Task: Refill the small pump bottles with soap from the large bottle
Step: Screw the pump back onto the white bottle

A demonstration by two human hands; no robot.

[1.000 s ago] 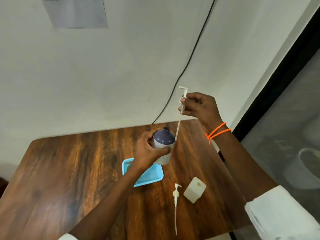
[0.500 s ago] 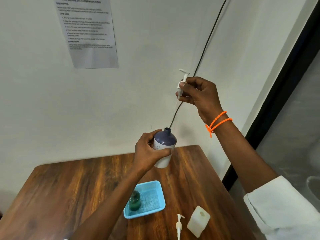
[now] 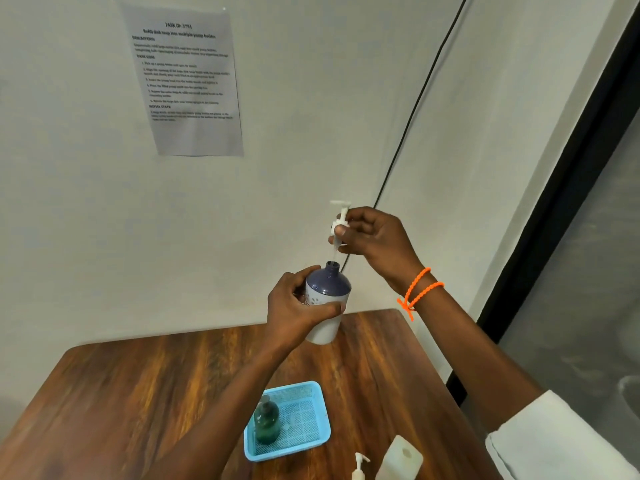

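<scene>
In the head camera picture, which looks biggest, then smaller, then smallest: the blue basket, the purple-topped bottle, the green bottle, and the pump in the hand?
1. Blue basket
2. Purple-topped bottle, held up by the left hand
3. Green bottle, standing in the basket
4. Pump, pinched by the right hand; its tube is partly inside the bottle, so its full length is hidden.

Wooden table (image 3: pixel 138 393) below, against a pale wall (image 3: pixel 294 150). Printed paper sheet (image 3: pixel 183 81) stuck on the wall above the table's left part. Black cable (image 3: pixel 420 95) runs diagonally down the wall toward the table's far edge. Dark frame (image 3: pixel 554 202) right of table.
</scene>
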